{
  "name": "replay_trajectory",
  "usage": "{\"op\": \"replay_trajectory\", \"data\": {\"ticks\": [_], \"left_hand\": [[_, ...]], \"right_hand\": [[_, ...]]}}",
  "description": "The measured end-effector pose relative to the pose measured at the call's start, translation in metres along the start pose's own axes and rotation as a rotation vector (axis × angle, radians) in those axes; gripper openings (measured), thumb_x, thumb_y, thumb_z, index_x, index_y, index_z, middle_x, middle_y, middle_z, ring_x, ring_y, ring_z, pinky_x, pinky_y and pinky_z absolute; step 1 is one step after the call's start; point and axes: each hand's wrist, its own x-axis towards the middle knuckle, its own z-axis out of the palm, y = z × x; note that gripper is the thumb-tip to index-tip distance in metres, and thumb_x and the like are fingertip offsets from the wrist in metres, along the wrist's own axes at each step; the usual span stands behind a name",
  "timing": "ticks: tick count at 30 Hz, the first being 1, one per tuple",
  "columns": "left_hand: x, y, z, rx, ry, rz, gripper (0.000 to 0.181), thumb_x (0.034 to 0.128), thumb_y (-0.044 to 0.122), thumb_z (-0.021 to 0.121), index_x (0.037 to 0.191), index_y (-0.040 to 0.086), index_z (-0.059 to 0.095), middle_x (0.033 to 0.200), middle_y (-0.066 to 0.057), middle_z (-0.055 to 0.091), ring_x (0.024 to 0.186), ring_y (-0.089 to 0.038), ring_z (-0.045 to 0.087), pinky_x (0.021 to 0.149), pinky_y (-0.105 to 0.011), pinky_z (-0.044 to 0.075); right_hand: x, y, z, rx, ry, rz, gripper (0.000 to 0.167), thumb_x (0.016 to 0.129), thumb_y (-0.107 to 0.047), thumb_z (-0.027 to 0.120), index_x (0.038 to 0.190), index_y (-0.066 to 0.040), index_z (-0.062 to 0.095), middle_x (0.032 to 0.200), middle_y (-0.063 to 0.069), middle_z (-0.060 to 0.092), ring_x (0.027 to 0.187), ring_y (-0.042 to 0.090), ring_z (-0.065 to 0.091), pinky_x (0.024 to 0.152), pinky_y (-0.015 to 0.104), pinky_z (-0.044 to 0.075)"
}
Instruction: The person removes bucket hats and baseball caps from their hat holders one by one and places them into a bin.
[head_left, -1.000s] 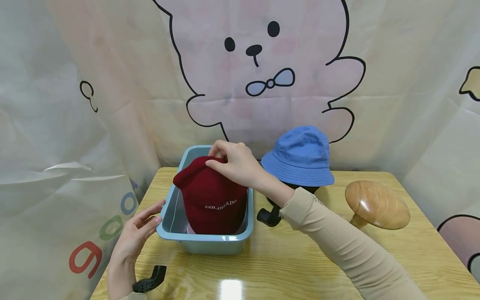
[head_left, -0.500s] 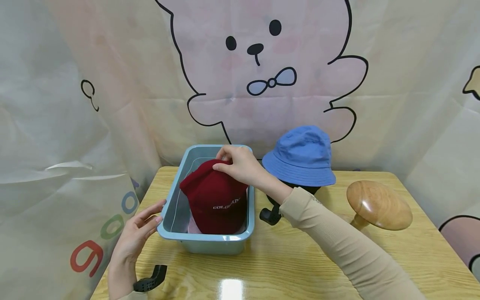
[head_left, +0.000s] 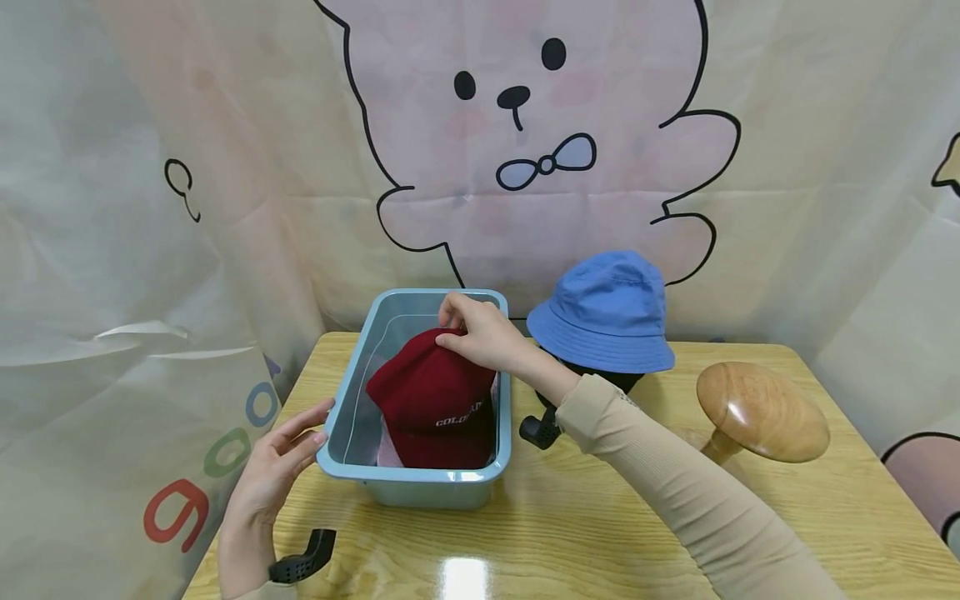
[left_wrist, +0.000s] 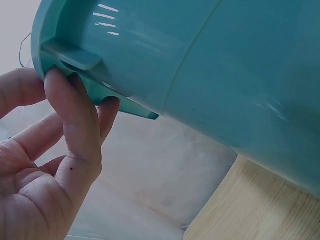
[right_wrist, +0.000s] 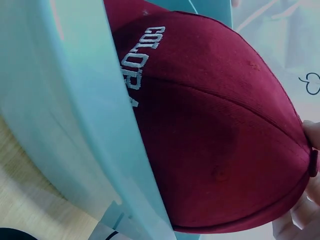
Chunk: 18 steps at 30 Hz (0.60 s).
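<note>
A dark red baseball cap (head_left: 431, 387) with "COLORADO" lettering sits mostly inside a light blue plastic bin (head_left: 408, 476), its brim pointing down toward the near end. My right hand (head_left: 486, 333) pinches the top of the cap's crown; the right wrist view shows fingertips at the button of the cap (right_wrist: 215, 135). At the bin's near left corner, my left hand (head_left: 268, 467) holds the rim, and in the left wrist view its fingers (left_wrist: 75, 115) curl under that edge. Something pale pink (head_left: 387, 450) shows beneath the cap, mostly hidden.
A blue bucket hat (head_left: 603, 312) rests on a dark support right of the bin, behind my right forearm. Farther right stands a wooden mushroom-shaped stand (head_left: 761, 410). All of this is on a wooden table (head_left: 585, 533), with a printed curtain (head_left: 337, 242) behind it.
My right hand has lowered slightly and shifted right, and the cap has sunk deeper into the bin, tilting right. My left hand keeps its place at the rim.
</note>
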Motion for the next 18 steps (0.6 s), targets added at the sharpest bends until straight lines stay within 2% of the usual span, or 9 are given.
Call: {"op": "replay_trajectory", "data": {"ticks": [4, 9, 13, 18], "left_hand": [[0.0003, -0.0006, -0.0007, -0.011, -0.009, 0.001, 0.043, 0.0973, 0.001, 0.050, 0.140, -0.005, 0.044, 0.117, 0.010, 0.062, 0.092, -0.003, 0.064, 0.081, -0.018, 0.054], [0.0006, -0.0006, -0.0009, -0.011, -0.008, 0.001, 0.043, 0.0974, 0.001, 0.050, 0.140, -0.005, 0.045, 0.117, 0.010, 0.062, 0.091, -0.003, 0.063, 0.081, -0.018, 0.054], [0.0007, -0.0001, -0.0008, -0.010, -0.010, 0.003, 0.043, 0.0974, 0.001, 0.050, 0.140, -0.004, 0.045, 0.117, 0.010, 0.062, 0.092, -0.002, 0.063, 0.080, -0.018, 0.054], [0.0006, -0.0003, -0.0009, -0.013, -0.009, 0.006, 0.043, 0.0973, 0.001, 0.050, 0.140, -0.004, 0.045, 0.118, 0.011, 0.062, 0.092, -0.002, 0.063, 0.081, -0.018, 0.054]], "right_hand": [[-0.0003, 0.0023, 0.0021, -0.042, -0.005, -0.031, 0.013, 0.092, -0.019, 0.065, 0.088, -0.015, 0.054, 0.086, -0.001, 0.064, 0.078, 0.013, 0.057, 0.066, 0.026, 0.045], [-0.0017, 0.0035, 0.0039, -0.153, -0.018, -0.056, 0.013, 0.092, -0.026, 0.066, 0.084, -0.019, 0.058, 0.084, -0.005, 0.063, 0.076, 0.011, 0.054, 0.063, 0.025, 0.044], [-0.0039, 0.0030, 0.0032, -0.237, -0.029, -0.065, 0.013, 0.089, -0.034, 0.068, 0.088, -0.021, 0.066, 0.088, -0.005, 0.062, 0.082, 0.012, 0.053, 0.067, 0.027, 0.045], [-0.0081, 0.0016, 0.0015, -0.399, -0.104, -0.085, 0.031, 0.083, -0.049, 0.071, 0.101, -0.023, 0.071, 0.100, -0.004, 0.058, 0.094, 0.014, 0.048, 0.076, 0.031, 0.043]]}}
